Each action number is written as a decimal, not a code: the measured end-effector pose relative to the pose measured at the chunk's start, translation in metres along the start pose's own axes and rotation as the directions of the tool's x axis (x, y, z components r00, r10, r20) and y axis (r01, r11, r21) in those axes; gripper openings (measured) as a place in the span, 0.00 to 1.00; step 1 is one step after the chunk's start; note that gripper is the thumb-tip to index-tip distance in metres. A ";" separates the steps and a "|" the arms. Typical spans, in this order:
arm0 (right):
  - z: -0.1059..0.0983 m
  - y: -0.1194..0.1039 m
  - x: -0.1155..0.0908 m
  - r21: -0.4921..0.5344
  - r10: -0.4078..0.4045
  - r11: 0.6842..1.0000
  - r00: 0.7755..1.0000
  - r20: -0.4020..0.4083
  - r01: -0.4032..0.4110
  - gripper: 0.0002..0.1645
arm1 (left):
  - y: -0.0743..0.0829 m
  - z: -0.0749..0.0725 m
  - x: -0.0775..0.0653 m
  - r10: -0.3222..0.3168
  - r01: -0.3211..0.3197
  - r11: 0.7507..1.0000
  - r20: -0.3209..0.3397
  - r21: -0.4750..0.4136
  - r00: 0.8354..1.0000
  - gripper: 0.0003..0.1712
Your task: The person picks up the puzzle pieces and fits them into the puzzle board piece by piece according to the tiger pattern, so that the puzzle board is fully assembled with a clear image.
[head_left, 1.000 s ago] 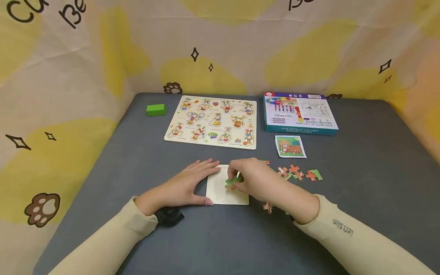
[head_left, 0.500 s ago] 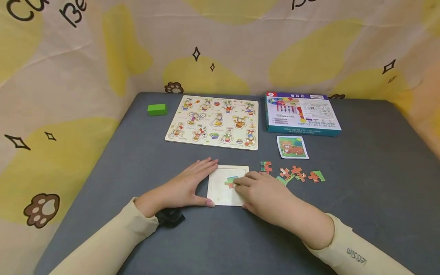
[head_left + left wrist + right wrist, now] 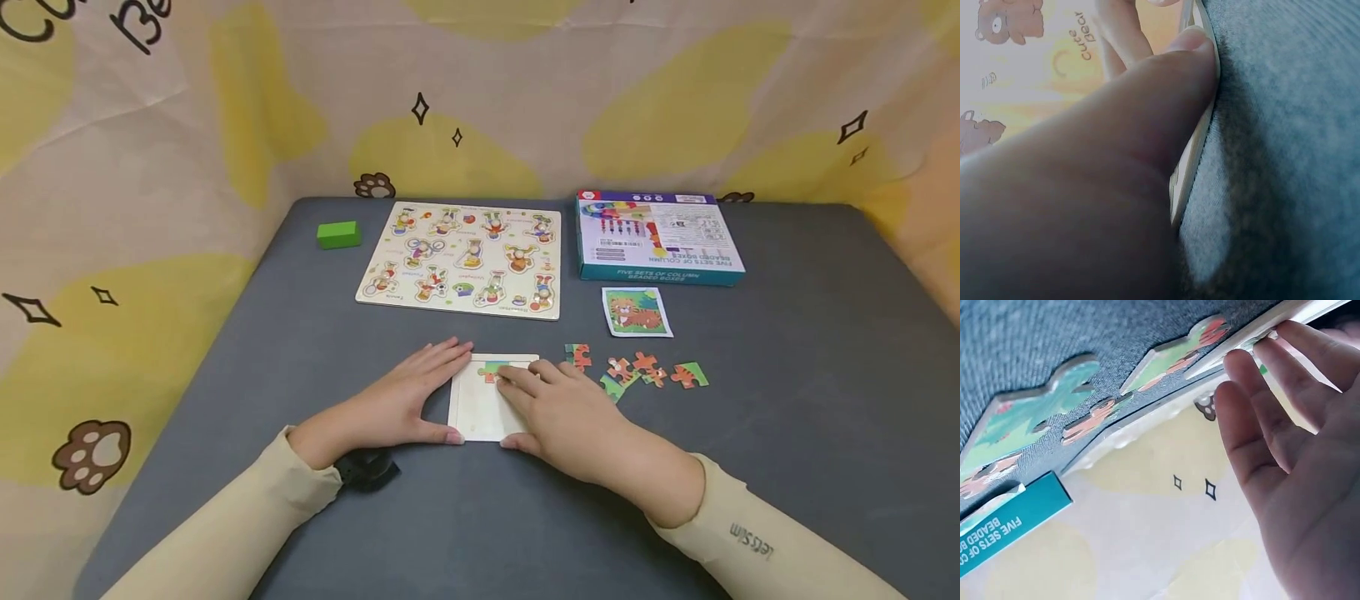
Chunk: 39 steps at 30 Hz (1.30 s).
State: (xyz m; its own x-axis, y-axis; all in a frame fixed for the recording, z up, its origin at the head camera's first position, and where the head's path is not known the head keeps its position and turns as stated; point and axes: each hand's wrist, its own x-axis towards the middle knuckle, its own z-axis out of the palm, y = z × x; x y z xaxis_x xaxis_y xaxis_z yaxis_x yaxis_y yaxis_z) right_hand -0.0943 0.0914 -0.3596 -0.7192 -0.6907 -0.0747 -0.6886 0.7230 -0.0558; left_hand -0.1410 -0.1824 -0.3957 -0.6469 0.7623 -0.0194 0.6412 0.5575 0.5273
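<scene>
A small pale puzzle tray (image 3: 480, 417) lies in front of me. My left hand (image 3: 405, 400) spans its left side, thumb at the near corner and fingertips at the far one. In the left wrist view, the thumb of the left hand (image 3: 1154, 112) lies along the edge of the tray (image 3: 1192, 156). A green and orange jigsaw piece (image 3: 491, 372) sits inside near the far rim. The fingertips of my right hand (image 3: 573, 421) press on its right end, fingers extended, thumb by the tray's near edge. Several loose jigsaw pieces (image 3: 643, 362) lie to the right.
Behind the loose pieces lies a tiger picture card (image 3: 637, 312). A boxed bead set (image 3: 660, 242) is farther back. A larger wooden peg puzzle (image 3: 461, 258) and a green block (image 3: 339, 234) stand toward the back left. Patterned cloth (image 3: 480, 100) hangs behind the grey table (image 3: 420, 533).
My right hand has let go of the jigsaw piece onto the tray, then slid it from the middle toward the far rim with its fingertips. The left hand has stayed in place.
</scene>
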 end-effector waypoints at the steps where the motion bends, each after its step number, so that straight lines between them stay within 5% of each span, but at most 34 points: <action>1: 0.000 0.000 0.000 0.002 -0.002 1.000 1.000 -0.009 0.002 0.44 | 0.000 0.000 0.000 0.001 -0.001 1.000 -0.004 0.002 1.000 0.61; 6: -0.010 0.013 0.000 0.067 0.028 0.998 0.995 -0.098 -0.022 0.36 | -0.001 0.001 -0.001 -0.006 0.006 1.000 -0.003 0.005 1.000 0.62; 10: -0.027 0.041 -0.005 0.145 0.189 0.976 0.964 -0.187 -0.163 0.23 | -0.001 0.002 -0.001 -0.017 0.017 1.000 0.015 0.004 1.000 0.62; 14: -0.035 0.072 -0.011 0.191 0.289 0.946 0.948 -0.130 -0.262 0.17 | 0.001 0.002 0.001 -0.006 0.006 1.000 0.010 0.002 1.000 0.62; 25: -0.023 0.080 -0.006 0.324 0.151 0.931 0.986 0.074 -0.167 0.17 | -0.001 0.003 0.001 -0.003 0.003 1.000 0.002 0.015 1.000 0.62; 39: -0.016 0.077 -0.004 0.484 0.088 0.866 0.991 0.101 -0.126 0.16 | -0.001 0.000 0.000 -0.006 0.006 1.000 0.008 0.010 1.000 0.62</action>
State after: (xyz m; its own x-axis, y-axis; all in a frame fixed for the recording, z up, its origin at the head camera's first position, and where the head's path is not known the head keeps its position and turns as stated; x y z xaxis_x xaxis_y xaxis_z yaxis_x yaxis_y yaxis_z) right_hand -0.1463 0.1495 -0.3475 -0.7641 -0.6197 -0.1793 -0.4609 0.7189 -0.5204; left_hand -0.1417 -0.1832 -0.3964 -0.6476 0.7614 -0.0298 0.6409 0.5656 0.5190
